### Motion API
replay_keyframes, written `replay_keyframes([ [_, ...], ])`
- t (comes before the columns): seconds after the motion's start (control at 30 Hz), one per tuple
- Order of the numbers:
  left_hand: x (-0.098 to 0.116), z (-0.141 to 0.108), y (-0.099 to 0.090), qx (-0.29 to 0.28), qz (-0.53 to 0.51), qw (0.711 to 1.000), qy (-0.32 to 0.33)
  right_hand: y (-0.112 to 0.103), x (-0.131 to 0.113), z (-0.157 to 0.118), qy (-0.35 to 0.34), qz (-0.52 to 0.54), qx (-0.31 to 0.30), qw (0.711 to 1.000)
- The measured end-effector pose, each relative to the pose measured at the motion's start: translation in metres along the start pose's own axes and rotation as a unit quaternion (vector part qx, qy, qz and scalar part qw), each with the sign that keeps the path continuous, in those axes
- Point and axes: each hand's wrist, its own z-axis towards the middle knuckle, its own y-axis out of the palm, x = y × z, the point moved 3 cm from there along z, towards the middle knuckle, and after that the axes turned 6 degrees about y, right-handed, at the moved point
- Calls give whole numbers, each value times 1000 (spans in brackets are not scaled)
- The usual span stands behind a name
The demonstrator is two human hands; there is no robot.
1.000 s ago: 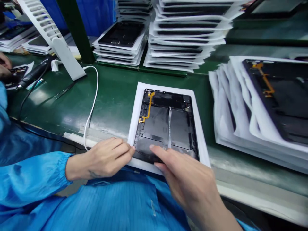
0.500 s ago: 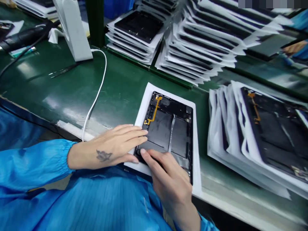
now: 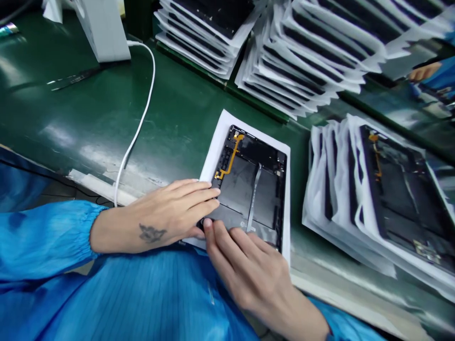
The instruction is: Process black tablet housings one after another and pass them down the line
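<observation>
My green table [image 3: 78, 118] carries paper-interleaved stacks of tablets [image 3: 302, 61] and a white cable [image 3: 142, 109]. The open-backed tablet [image 3: 252, 194] lies on a white paper sheet [image 3: 227, 142] directly beneath my hands: my left hand [image 3: 170, 208] rests open against its left edge, and my right hand [image 3: 249, 270] lies spread across its near edge, neither gripping it.

The right hand [image 3: 250, 274] hides the tablet's [image 3: 249, 199] lower edge.
</observation>
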Motion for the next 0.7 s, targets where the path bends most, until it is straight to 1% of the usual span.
replay_keyframes([
  [0.1,-1,-1,2,-3,14,1000,2,-4,4,4,-42,-10,-12,999],
  [0.23,-1,-3,4,-7,23,1000,1,-7,9,4,-56,-3,-16,998],
  [0.33,-1,-2,2,-2,25,1000,6,-7,7,3,-45,14,-23,999],
  [0.47,-1,1,-1,-18,23,1000,10,-4,2,6,-31,15,-28,999],
  [0.53,-1,1,-1,-35,28,999,12,-1,3,7,-21,12,-16,1000],
  [0.63,-3,-3,-2,-53,39,998,17,3,12,4,2,16,6,1000],
  [0.7,-6,-8,-3,-51,51,997,7,2,20,-4,46,16,38,998],
])
